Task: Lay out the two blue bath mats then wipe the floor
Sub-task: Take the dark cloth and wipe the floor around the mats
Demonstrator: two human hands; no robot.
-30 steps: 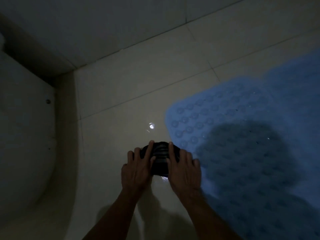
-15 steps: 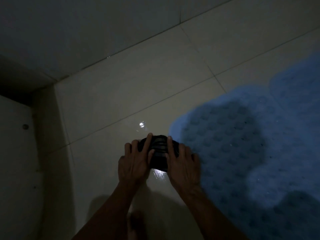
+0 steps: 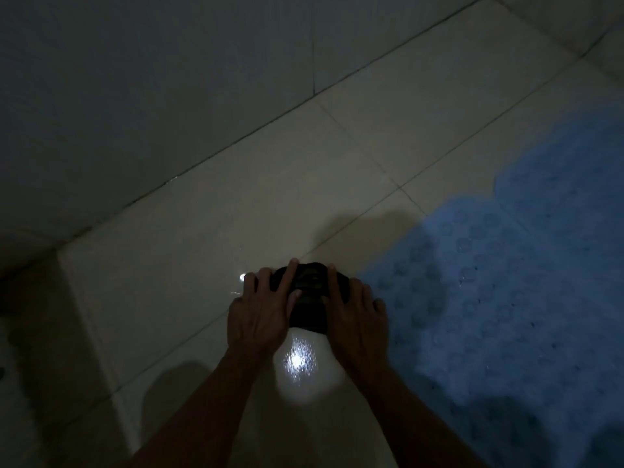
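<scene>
A dark striped cloth [image 3: 309, 298] lies bunched on the pale tiled floor [image 3: 209, 231]. My left hand [image 3: 261, 309] presses flat on its left side and my right hand [image 3: 356, 315] on its right side, fingers spread. A blue bath mat [image 3: 506, 298] with round suction bumps lies flat on the floor just right of my right hand. Only one mat can be told apart in this dim light. A wet, shiny patch [image 3: 299, 363] glints on the tile between my wrists.
A tiled wall [image 3: 152, 79] meets the floor along a diagonal line at the upper left. A darker raised edge [image 3: 40, 332] runs along the left side. The room is dim, with shadows over the mat.
The view has swung right and away from the white fixture at the left, which is now out of sight. Both hands stay pressed on the cloth, which has shifted slightly along the floor.
</scene>
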